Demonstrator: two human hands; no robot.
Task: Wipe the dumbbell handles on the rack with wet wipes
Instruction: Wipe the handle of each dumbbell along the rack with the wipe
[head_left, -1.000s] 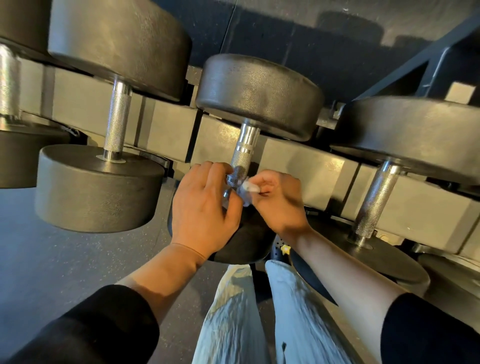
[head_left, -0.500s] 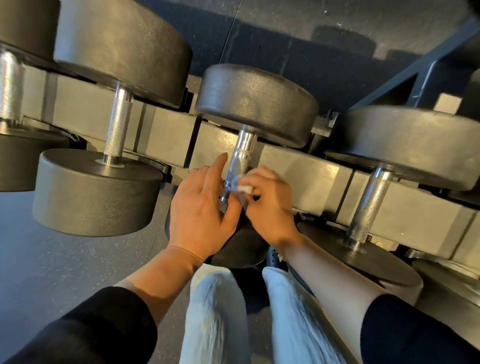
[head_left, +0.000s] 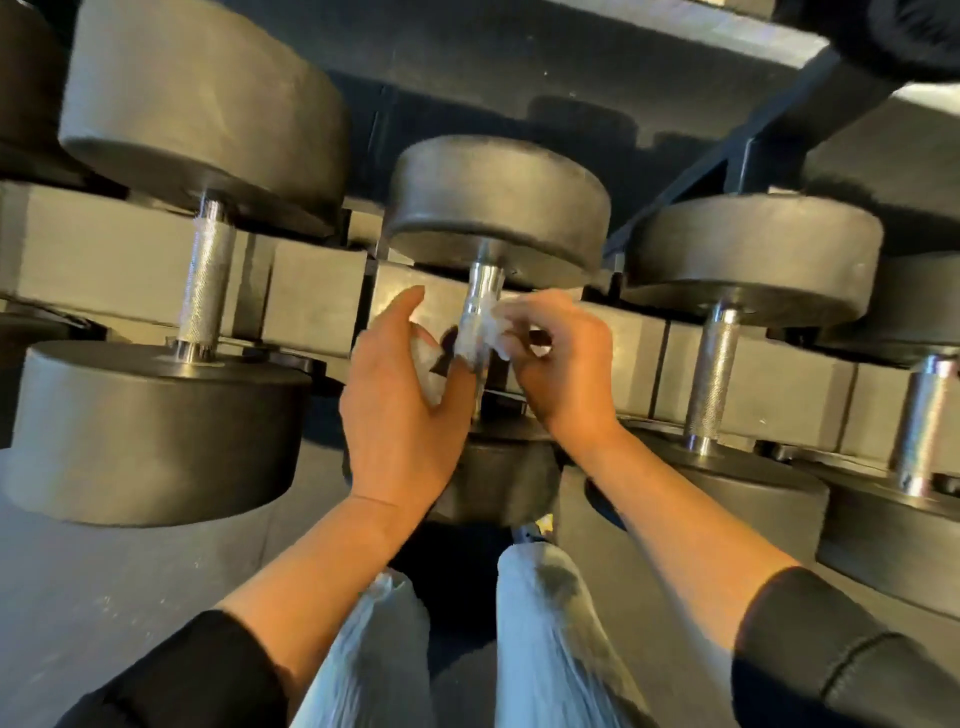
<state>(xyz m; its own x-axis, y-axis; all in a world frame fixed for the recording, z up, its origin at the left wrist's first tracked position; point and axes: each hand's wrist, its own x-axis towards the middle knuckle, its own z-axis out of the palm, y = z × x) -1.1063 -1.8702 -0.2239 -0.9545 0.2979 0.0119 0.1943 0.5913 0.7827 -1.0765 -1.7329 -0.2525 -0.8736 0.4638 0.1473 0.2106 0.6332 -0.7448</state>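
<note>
chrome handle (head_left: 480, 312), centre dumbbell on rack, wrapped in wet wipe (head_left: 475, 332).
pinched by right hand (head_left: 558, 358); left hand (head_left: 397, 410) spread apart, just left. thin wipe could snag on knurling, tear.

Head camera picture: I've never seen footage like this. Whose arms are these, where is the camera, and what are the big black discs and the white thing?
No machine here: a person wears one camera on the head, looking forward and down, so you see their own arms and legs. The black discs are the ends of dumbbells lying on a rack, each pair joined by a metal handle. The right hand pinches a white wet wipe against the middle handle to clean it. The left hand is beside that handle with fingers fairly straight; blur hides whether it touches the wipe. Another handle on the left is untouched.
</note>
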